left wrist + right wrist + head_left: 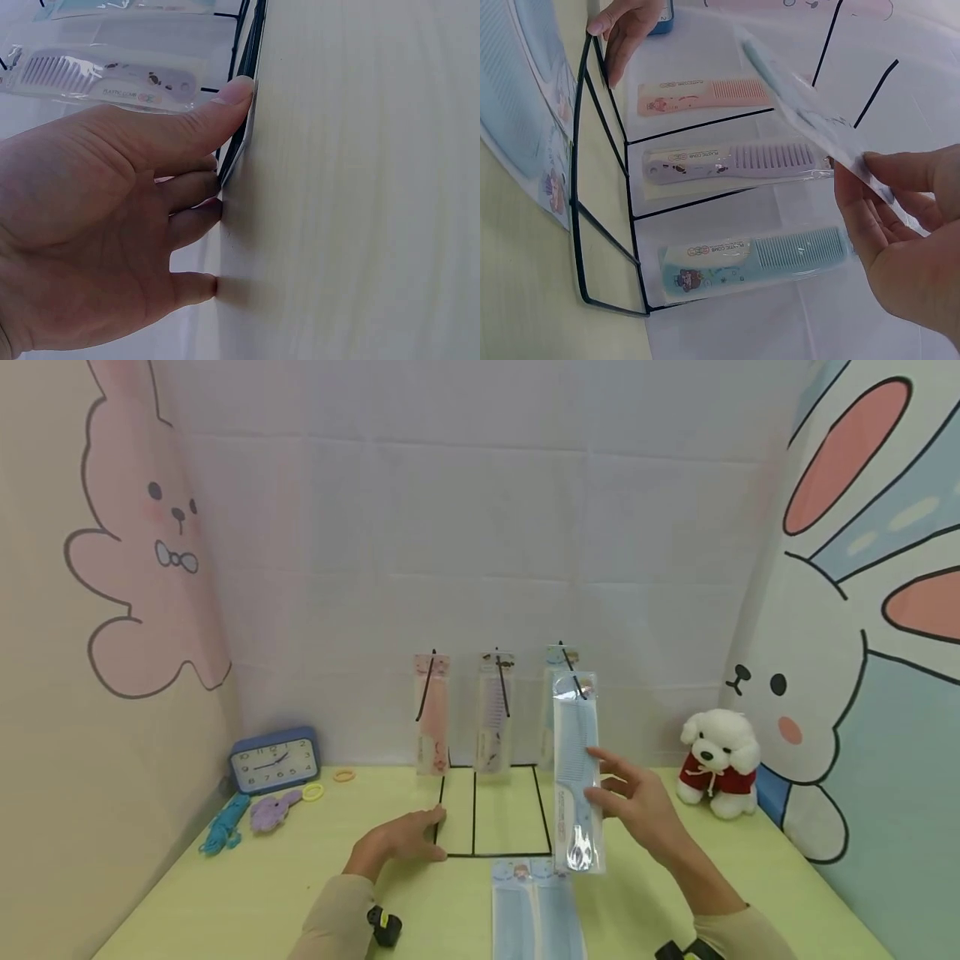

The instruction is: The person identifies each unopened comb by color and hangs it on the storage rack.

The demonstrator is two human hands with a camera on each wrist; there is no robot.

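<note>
Holding a packaged blue comb (576,772) upright just right of centre in the head view, the right hand (637,806) pinches the clear sleeve between thumb and fingertips, its top edge touching or just in front of a hook of the black wire rack (495,814). The right wrist view shows the same grip: fingers (870,214) curled against the packet's edge at the right of the frame. Low and left of centre, the left hand (405,839) rests on the pale green surface (247,885), fingers straight and spread, the thumb (225,101) pressed against the rack's base bar. Three packaged combs hang on the rack before the white backdrop: a pink comb (432,714), a lilac comb (494,714) and a light blue comb (757,259), the last mostly hidden behind the held packet in the head view. Two more blue packets (536,910) lie flat at the bottom centre. At the left sit a blue clock (274,759), hair ties (312,792) and a purple toy (272,810); a plush dog (717,762) sits at the right.
</note>
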